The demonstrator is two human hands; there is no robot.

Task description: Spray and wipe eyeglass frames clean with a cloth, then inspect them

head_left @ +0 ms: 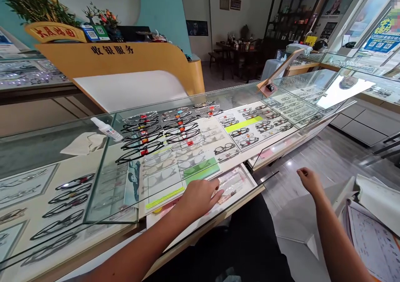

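My left hand point(201, 196) is over the pulled-out drawer point(251, 185) at the near side of the glass display case. Its thumb and fingers are apart, and nothing shows between them. Just beyond the fingertips, clear plastic packets point(231, 182) lie in the drawer. Away from the case on the right, my right hand point(311, 182) hangs over the floor with its fingers curled closed; whatever they may hold is hidden. Several black eyeglasses point(140, 150) with red tags lie in rows on the glass top, beside more glasses point(181, 125).
A white spray bottle point(106, 128) and a pale cloth point(84, 143) lie left of the rows. A tilted wooden-framed mirror point(279, 73) stands on the far part of the case. At right are a white chair-like surface point(296, 227) and written papers point(371, 232).
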